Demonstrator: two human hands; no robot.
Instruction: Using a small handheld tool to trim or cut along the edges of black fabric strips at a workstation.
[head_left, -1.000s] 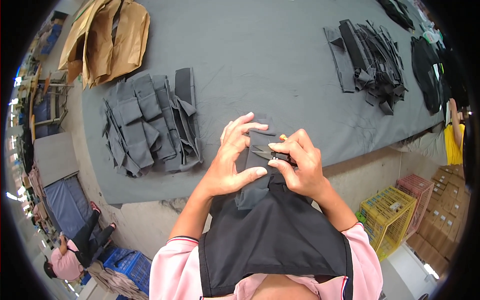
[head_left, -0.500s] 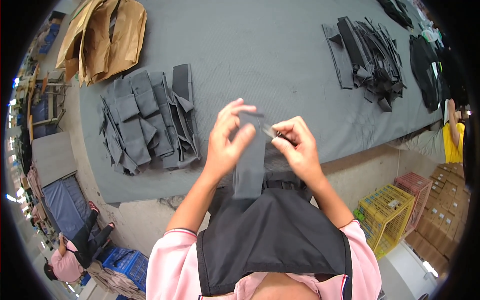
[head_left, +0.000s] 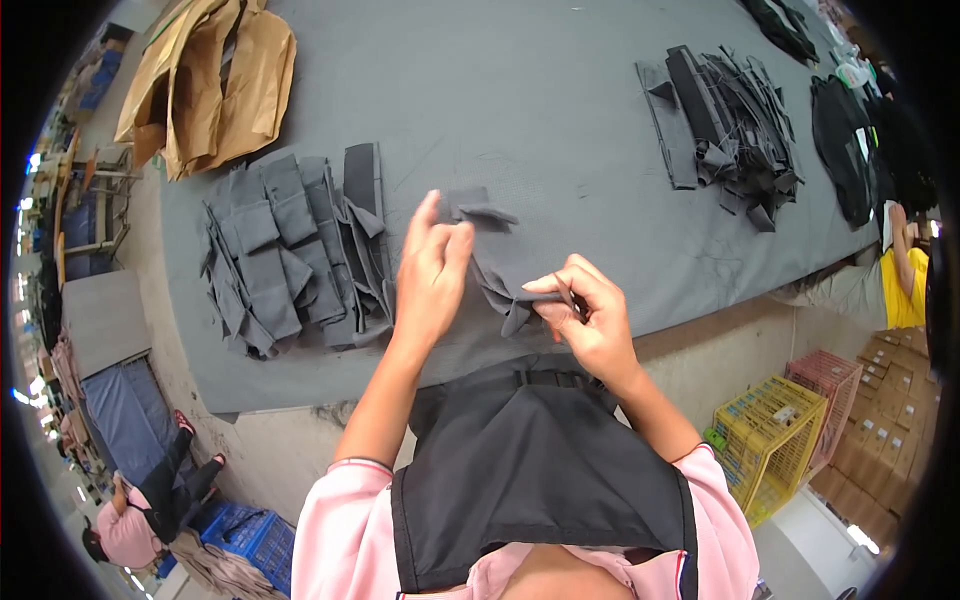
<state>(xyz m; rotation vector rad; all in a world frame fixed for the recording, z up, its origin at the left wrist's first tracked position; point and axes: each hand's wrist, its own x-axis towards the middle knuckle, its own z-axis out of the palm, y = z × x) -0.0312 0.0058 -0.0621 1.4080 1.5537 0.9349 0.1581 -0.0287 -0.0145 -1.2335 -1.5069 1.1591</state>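
Note:
A dark grey fabric strip [head_left: 493, 262] lies folded and twisted on the table between my hands. My left hand [head_left: 432, 268] is beside its far end, index finger stretched out and thumb apart from it; the other fingers are partly hidden. My right hand [head_left: 592, 318] is closed, its thumb and fingertips pinching the strip's near edge. A slim dark tool [head_left: 566, 292], which looks like thread snips, is tucked in the same hand, mostly covered by the fingers.
Left of my hands is a pile of grey fabric strips [head_left: 270, 240], with an open brown paper bag [head_left: 215, 95] behind it. Another strip pile [head_left: 735, 125] lies far right. A yellow crate [head_left: 770, 430] stands below the table's right side. A co-worker in yellow [head_left: 903, 285] is at the right edge.
The strip, which hung straight toward my body, now lies bunched farther onto the table. My left hand has moved slightly left; my right hand has lowered a little and turned the tool inward.

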